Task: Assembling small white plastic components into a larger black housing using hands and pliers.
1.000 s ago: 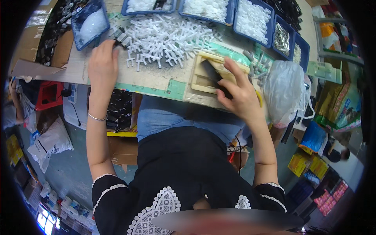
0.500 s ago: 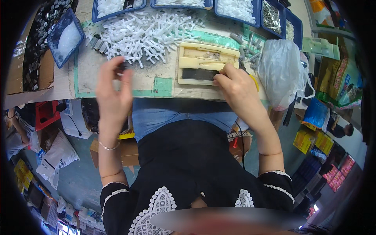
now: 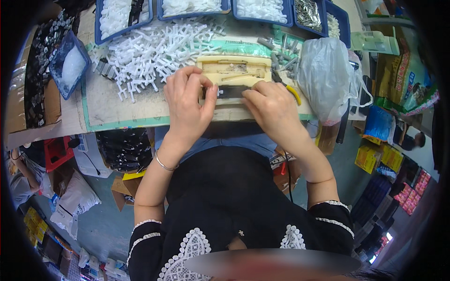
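Note:
A cream-coloured fixture block [image 3: 262, 63] with recessed slots lies near the table's front edge. In its front slot rests a black rectangular piece [image 3: 233, 91], with a small white part [image 3: 220, 93] at its left end. My left hand [image 3: 187, 100] is at the left end of this slot, thumb and forefinger pinched; what lies between them is mostly hidden. At the slot's right end, my right hand [image 3: 274, 105] has its fingertips closed on the black piece. Beyond the block, a heap of white branched plastic parts [image 3: 150, 54] is spread out.
Blue trays [image 3: 194, 15] of white and metal parts line the back. Another blue tray [image 3: 84, 77] stands at left, beside a box of dark parts [image 3: 37, 89]. Grey cylinders [image 3: 288, 58], a yellow-handled tool [image 3: 294, 93] and a plastic bag [image 3: 323, 77] are at right.
My left hand has moved right, from beside the white heap to the fixture's left end. My right hand stays at the slot's right end. The view has shifted a little.

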The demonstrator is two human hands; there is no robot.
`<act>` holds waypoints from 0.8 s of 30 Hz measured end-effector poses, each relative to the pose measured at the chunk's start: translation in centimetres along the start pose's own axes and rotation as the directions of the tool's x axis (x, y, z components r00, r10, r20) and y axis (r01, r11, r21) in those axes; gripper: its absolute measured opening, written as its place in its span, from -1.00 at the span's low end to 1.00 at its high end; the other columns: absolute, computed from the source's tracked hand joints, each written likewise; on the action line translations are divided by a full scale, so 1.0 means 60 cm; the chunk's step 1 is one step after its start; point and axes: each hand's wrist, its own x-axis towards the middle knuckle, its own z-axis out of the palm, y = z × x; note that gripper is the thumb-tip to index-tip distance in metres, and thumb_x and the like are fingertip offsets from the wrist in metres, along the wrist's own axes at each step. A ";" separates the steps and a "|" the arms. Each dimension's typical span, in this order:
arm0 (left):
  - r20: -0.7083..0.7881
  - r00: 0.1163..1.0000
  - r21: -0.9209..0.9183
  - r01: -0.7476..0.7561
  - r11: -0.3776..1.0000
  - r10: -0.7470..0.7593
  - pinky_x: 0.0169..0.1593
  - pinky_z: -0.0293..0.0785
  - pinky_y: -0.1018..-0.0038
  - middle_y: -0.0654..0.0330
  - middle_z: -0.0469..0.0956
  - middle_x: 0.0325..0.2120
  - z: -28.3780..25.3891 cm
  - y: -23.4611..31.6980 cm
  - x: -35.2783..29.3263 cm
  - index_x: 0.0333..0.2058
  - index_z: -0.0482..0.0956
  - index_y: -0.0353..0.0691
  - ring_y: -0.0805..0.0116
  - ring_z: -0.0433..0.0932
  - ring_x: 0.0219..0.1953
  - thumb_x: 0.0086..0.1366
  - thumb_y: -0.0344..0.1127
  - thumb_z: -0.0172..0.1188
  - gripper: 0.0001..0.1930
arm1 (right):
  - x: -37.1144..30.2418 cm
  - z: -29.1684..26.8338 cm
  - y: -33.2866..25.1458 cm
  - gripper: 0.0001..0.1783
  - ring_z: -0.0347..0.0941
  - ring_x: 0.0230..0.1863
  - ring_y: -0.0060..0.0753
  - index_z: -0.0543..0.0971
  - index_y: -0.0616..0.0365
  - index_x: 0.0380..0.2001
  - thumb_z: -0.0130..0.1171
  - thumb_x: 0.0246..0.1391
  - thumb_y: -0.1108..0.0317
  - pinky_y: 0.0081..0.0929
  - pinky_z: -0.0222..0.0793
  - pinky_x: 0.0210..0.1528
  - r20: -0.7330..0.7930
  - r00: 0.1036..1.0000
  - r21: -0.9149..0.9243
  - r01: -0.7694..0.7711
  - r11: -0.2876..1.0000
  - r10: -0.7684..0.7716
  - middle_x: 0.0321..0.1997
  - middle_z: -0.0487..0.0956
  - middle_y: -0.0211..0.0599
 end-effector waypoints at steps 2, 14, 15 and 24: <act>0.005 0.995 0.053 -0.099 0.994 0.099 -0.11 0.18 0.32 0.13 0.41 -0.27 0.000 -0.002 0.001 -0.42 0.44 -0.20 0.16 0.35 -0.20 0.04 -0.44 0.22 -0.86 | 0.014 -0.025 0.018 -0.83 0.47 -0.43 -0.14 0.54 0.19 -0.50 0.25 -0.10 0.32 -0.30 0.33 -0.35 -0.028 1.000 0.175 0.000 0.985 0.005 -0.54 0.51 -0.22; -0.020 0.928 0.123 -0.367 0.922 0.372 -0.17 0.30 0.32 0.17 0.47 -0.38 0.048 0.005 0.245 -0.40 0.55 -0.22 0.19 0.44 -0.25 0.02 -0.37 0.22 -0.86 | 0.180 -0.060 0.293 -0.81 0.38 -0.15 0.02 0.58 0.12 -0.39 0.15 -0.08 0.28 -0.13 0.27 -0.03 -0.283 0.914 -0.382 -0.386 0.839 0.292 -0.28 0.56 -0.15; -0.022 0.907 0.207 -0.408 0.889 0.421 -0.18 0.31 0.32 0.17 0.47 -0.39 0.064 0.004 0.257 -0.43 0.57 -0.22 0.20 0.44 -0.24 0.01 -0.35 0.23 -0.87 | 0.181 -0.061 0.286 -0.83 0.40 -0.18 0.02 0.57 0.14 -0.42 0.13 -0.08 0.30 -0.13 0.29 -0.06 -0.265 0.921 -0.398 -0.374 0.838 0.285 -0.31 0.57 -0.15; 0.133 0.842 0.337 -0.535 0.775 0.523 -0.22 0.34 0.28 0.15 0.47 -0.43 0.126 0.000 0.318 -0.46 0.52 -0.25 0.18 0.45 -0.28 0.05 -0.35 0.21 -0.89 | 0.194 -0.066 0.279 -0.86 0.48 -0.27 0.06 0.55 0.19 -0.45 0.04 -0.10 0.41 -0.10 0.38 -0.21 -0.184 0.940 -0.403 -0.340 0.850 0.289 -0.38 0.56 -0.02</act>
